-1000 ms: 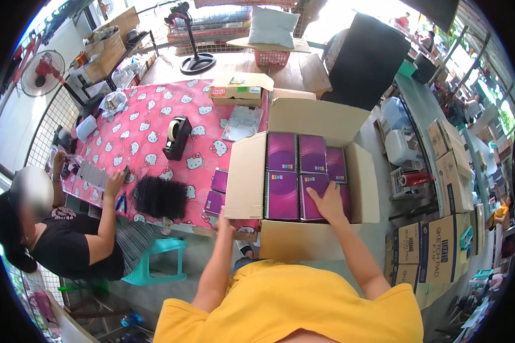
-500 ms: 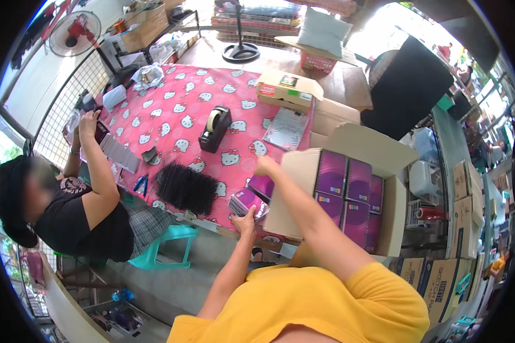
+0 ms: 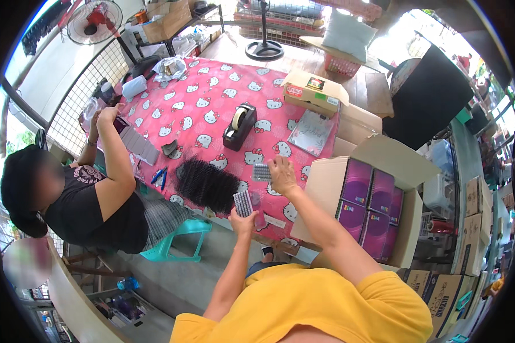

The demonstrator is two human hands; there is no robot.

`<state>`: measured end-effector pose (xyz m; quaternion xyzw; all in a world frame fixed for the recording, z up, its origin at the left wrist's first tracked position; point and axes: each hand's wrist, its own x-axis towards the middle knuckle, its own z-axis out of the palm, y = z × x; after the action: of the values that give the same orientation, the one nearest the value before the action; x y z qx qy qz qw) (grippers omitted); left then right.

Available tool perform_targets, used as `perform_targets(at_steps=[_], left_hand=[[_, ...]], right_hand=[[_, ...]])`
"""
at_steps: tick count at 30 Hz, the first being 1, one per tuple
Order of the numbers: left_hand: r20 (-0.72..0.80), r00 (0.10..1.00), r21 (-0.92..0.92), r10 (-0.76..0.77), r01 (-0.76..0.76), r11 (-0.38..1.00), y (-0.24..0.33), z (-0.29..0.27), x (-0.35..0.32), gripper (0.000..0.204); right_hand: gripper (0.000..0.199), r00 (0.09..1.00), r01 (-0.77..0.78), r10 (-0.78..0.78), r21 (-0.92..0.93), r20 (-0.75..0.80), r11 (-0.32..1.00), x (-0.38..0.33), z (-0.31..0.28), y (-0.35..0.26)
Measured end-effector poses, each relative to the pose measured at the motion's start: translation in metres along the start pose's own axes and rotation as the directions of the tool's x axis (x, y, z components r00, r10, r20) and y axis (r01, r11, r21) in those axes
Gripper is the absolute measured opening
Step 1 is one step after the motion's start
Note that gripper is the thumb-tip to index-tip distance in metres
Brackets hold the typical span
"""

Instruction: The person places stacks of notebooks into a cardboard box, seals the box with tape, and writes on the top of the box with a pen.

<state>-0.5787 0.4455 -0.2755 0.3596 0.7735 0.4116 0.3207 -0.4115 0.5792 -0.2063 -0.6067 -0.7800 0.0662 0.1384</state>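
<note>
My left hand point(image 3: 244, 222) grips a small stack of spiral notebooks point(image 3: 243, 201) near the table's front edge, its wire-bound edges turned up. Farther right, my right hand point(image 3: 282, 175) closes on a second stack of spiral notebooks point(image 3: 261, 172), also showing its bound edges. A purple cover point(image 3: 260, 218) shows just beside my left hand. Left of both hands lies a heap of black spiral coils point(image 3: 207, 186). To the right, an open cardboard box point(image 3: 316, 197) holds several purple notebooks point(image 3: 359, 181) standing in rows.
A black tape dispenser point(image 3: 240, 127) stands mid-table on the pink cloth point(image 3: 171, 128). Behind it are a notebook with a pale cover point(image 3: 312, 132) and a smaller carton point(image 3: 312, 94). At left, a co-worker point(image 3: 106, 188) sits near grey stacks point(image 3: 139, 145) and blue pliers point(image 3: 160, 177).
The notebooks in my left hand have turned from showing purple covers to showing bound edges. A separate stack now shows in my right hand. The whole view has shifted slightly.
</note>
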Motion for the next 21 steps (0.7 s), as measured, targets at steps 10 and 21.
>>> perform_targets(at_steps=[10, 21], left_hand=[[0.774, 0.621, -0.632, 0.124, 0.742, 0.226, 0.088, -0.096, -0.049, 0.039], [0.803, 0.523, -0.592, 0.286, 0.758, 0.273, 0.169, -0.075, -0.136, 0.037]], right_hand=[[0.063, 0.817, 0.01, 0.44, 0.772, -0.373, 0.636, -0.14, -0.274, -0.007], [0.057, 0.741, -0.561, 0.598, 0.206, -0.306, 0.801, -0.305, -0.299, 0.18]])
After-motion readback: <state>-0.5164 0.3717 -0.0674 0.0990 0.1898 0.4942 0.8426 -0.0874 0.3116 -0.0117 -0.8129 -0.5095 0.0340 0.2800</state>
